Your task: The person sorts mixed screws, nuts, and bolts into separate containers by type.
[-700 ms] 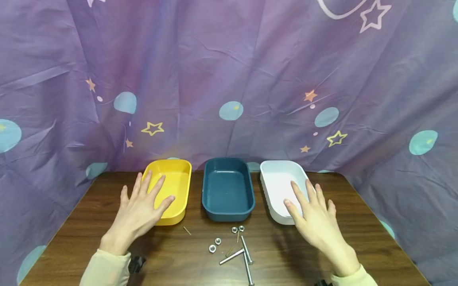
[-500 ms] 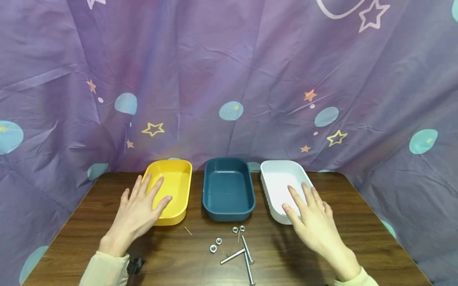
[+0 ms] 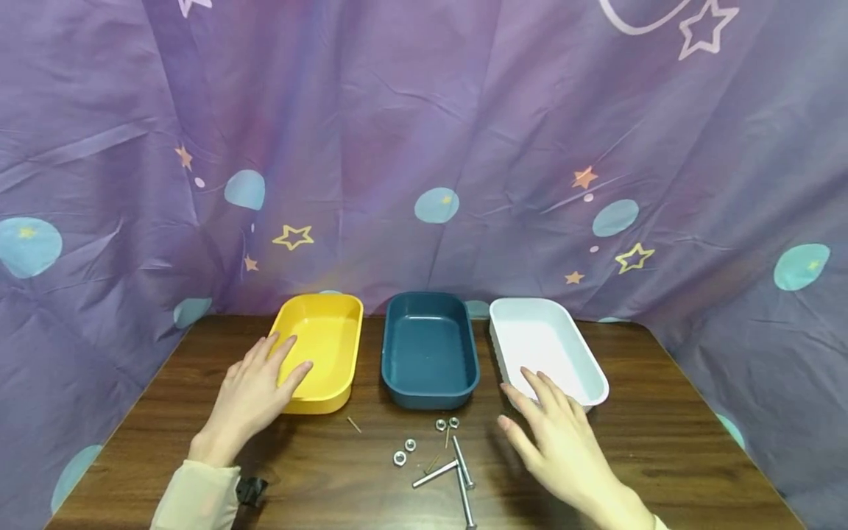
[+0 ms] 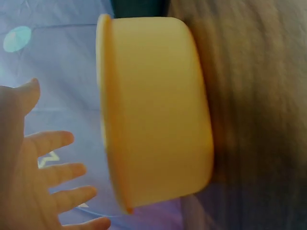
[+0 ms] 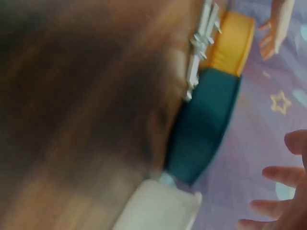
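My left hand (image 3: 248, 397) hovers over the near left part of a yellow tray (image 3: 347, 394), fingers spread and holding nothing. In the left wrist view its fingers stand apart from the tray's wall (image 4: 158, 115). My right hand (image 3: 563, 449) is above the table by the near end of a white tray (image 3: 599, 394), fingers loosely extended and nothing in them. Between the hands lie several hex nuts (image 3: 400, 458), three long silver bolts (image 3: 435, 475) partly crossing each other, and a few thin nails (image 3: 354, 425). The right wrist view is blurred; bolts (image 5: 194, 69) show there.
A dark teal tray (image 3: 430, 401) stands between the yellow and white trays, all in a row at the back of the wooden table (image 3: 318, 486). Behind them hangs a purple patterned cloth (image 3: 397, 110). A black strap piece (image 3: 252, 491) sits by the left wrist.
My right hand has moved down and left, off the white tray's middle toward the bolts. My left hand has barely shifted, its fingers a little lower. The head view has turned slightly left.
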A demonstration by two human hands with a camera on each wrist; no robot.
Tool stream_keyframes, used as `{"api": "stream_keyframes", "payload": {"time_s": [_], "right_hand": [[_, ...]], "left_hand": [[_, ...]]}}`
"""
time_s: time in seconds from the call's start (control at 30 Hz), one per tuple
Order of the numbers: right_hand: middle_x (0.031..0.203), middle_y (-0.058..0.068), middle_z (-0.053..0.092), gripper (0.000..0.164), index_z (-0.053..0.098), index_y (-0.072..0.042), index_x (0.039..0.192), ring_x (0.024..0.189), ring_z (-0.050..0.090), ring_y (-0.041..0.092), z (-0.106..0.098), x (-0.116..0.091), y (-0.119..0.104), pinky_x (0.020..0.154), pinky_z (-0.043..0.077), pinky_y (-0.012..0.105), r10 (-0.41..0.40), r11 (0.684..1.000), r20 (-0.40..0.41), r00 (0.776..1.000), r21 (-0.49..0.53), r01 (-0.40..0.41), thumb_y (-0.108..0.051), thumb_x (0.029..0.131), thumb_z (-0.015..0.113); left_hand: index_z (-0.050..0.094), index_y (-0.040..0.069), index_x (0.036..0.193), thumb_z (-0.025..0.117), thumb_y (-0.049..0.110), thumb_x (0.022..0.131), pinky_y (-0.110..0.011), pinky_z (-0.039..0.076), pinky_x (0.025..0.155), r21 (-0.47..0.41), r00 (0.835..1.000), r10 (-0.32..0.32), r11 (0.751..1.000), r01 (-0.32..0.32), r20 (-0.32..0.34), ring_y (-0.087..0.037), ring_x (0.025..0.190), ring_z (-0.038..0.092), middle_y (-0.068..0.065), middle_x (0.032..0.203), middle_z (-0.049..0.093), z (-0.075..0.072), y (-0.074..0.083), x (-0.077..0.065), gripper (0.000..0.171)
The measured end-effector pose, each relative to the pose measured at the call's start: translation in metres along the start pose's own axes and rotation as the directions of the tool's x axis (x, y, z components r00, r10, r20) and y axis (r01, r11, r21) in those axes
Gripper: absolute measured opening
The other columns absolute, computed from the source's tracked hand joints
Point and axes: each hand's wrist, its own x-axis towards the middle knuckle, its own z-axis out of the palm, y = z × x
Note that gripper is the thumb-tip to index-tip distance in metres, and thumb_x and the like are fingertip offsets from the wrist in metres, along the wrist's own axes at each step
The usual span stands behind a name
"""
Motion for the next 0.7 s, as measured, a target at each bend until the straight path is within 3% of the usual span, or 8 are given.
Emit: {"api": "stream_keyframes", "payload": {"time_s": [0.33,0.53,0.7], "right_hand": [[0.135,0.015,0.053,0.039,0.067,-0.013,0.122,0.122,0.050,0.034,0.024,-0.020,-0.016,0.085,0.042,0.057,-0.067,0.997,0.089,0.994,-0.026,0.069,-0.037,0.092,0.065],[0.129,0.013,0.057,0.035,0.069,-0.013,0.116,0.119,0.053,0.032,0.031,-0.027,-0.024,0.082,0.045,0.053,-0.147,0.989,0.139,0.979,-0.012,0.150,-0.035,0.089,0.068],[0.122,0.008,0.061,0.034,0.070,-0.015,0.113,0.113,0.055,0.027,0.035,-0.030,-0.026,0.077,0.044,0.046,-0.202,0.978,0.126,0.971,-0.017,0.206,-0.034,0.085,0.071]], "left_hand": [[0.049,0.001,0.139,0.047,0.042,0.101,-0.067,0.039,0.083,-0.016,0.997,-0.034,0.999,0.032,-0.067,-0.051,0.116,0.048,-0.027,0.138,0.046,0.002,-0.022,0.002,0.056],[0.051,0.000,0.137,0.044,0.042,0.102,-0.066,0.043,0.076,-0.055,0.991,-0.115,0.992,0.111,-0.068,-0.053,0.109,0.053,-0.026,0.133,0.051,0.002,-0.036,0.006,0.054],[0.055,0.001,0.133,0.047,0.038,0.102,-0.066,0.043,0.071,-0.073,0.988,-0.134,0.989,0.128,-0.081,-0.056,0.101,0.056,-0.027,0.126,0.055,0.004,-0.044,0.011,0.049]]}}
